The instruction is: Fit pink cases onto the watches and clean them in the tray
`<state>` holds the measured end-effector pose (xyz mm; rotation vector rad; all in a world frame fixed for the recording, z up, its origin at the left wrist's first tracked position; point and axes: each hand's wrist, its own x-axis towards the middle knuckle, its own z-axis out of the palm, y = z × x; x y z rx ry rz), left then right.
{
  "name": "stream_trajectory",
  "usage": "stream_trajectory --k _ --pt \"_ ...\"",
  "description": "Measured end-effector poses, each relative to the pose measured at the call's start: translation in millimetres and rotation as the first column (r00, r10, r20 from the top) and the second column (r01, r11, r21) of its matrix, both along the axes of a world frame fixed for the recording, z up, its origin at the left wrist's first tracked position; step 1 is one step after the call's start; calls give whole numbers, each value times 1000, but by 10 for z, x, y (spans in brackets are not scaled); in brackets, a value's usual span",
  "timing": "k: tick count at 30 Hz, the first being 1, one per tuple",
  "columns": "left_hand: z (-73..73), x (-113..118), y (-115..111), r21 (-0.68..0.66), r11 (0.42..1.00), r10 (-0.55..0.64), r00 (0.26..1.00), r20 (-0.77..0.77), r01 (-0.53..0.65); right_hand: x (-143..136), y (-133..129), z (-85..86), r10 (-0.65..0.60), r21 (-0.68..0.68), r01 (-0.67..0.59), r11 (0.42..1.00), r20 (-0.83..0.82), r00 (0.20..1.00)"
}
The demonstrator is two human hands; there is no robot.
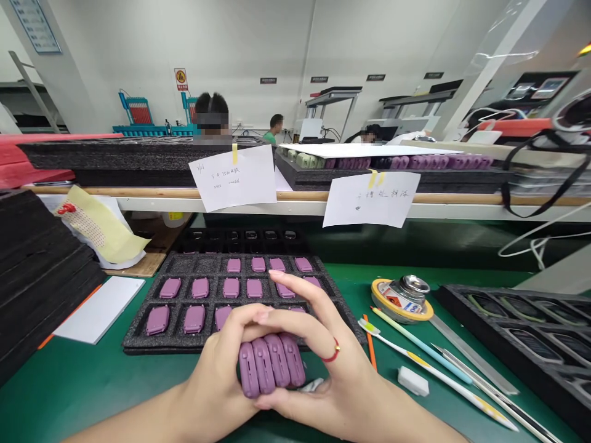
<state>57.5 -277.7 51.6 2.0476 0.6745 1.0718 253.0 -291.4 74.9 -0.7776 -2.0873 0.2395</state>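
Note:
Several purple watch cases [272, 366] stand side by side in a row between my two hands, close in front of me. My left hand [219, 363] wraps round the left end of the row, its fingers over the top. My right hand [337, 363], with a red ring-like band on one finger, closes on the row from the right; its thumb presses low and one finger bends across the top. Its index finger stretches up and forward. Just behind lies a black foam tray [148, 307] with purple watch cases [200, 288] in its slots; my hands hide part of it.
Right of my hands lie a toothbrush [434, 366], a white eraser-like block [413, 381], a steel ruler [475, 357] and a tape roll [401, 301] with a metal-topped container. A foam tray [521, 344] stands at right, stacked black foam [41, 264] at left. A shelf [295, 206] crosses behind.

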Motion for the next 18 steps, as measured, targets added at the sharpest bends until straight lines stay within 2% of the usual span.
stream_trajectory --k 4,10,14,18 --pt "-21 7 14 -33 997 63 997 -48 -64 -23 -6 -18 20 58 -21 998 16 1000" --pt "41 32 11 -43 998 36 997 -66 -39 105 -50 128 -47 23 57 998 -305 951" --pt "96 17 24 -55 998 7 1000 -27 -8 260 3 275 -95 -25 92 995 -226 969" --pt "75 -1 38 -7 1000 -3 1000 16 3 247 60 260 69 -101 -82 992 -127 989"
